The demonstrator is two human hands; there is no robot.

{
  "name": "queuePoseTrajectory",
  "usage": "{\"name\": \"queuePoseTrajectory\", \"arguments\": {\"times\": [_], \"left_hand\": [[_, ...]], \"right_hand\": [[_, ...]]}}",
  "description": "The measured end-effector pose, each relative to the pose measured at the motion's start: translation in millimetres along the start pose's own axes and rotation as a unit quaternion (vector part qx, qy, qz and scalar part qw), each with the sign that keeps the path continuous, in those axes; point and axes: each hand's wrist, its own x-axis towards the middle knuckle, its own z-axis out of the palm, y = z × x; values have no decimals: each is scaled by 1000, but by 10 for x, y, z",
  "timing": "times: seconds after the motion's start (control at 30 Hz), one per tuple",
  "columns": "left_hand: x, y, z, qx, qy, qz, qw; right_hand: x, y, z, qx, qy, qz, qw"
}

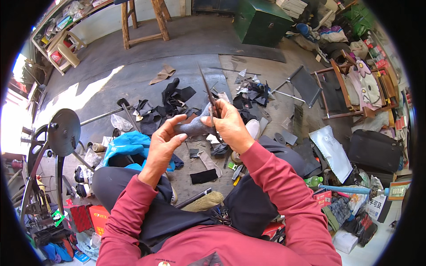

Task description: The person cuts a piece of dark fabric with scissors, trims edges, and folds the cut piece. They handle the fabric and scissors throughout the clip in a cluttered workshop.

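Note:
My right hand (pixel 228 121) grips a pair of metal scissors (pixel 208 87), their blades pointing up and away from me. Its thumb also presses on a strip of grey fabric (pixel 194 127), which stretches to the left. At the strip's left end is my left hand (pixel 169 133), thumb and fingers spread around it; whether they pinch it I cannot tell. Beyond the hands, dark fabric scraps (pixel 173 99) lie heaped on the floor. Nearer my knees are a black rectangular piece (pixel 203 176) and a beige scrap (pixel 209 163).
A hand-cranked machine with a round black wheel (pixel 64 132) stands at left, beside a blue bag (pixel 128 148). A green metal box (pixel 261 25) and a wooden stool (pixel 145 40) stand farther back. At right are a folding chair (pixel 308 86) and a white plastic package (pixel 331 153).

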Motion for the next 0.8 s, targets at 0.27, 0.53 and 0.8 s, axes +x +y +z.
{"name": "queuePoseTrajectory", "arguments": {"times": [0.27, 0.53, 0.8], "left_hand": [[13, -57, -6, 139, 70, 39, 987], [46, 31, -84, 303, 113, 187, 927], [42, 73, -151, -101, 32, -44, 993]], "right_hand": [[-36, -53, -19, 33, -5, 5, 999], [-48, -102, -13, 29, -3, 18, 999], [-78, -189, 9, 13, 1, 41, 999]]}}
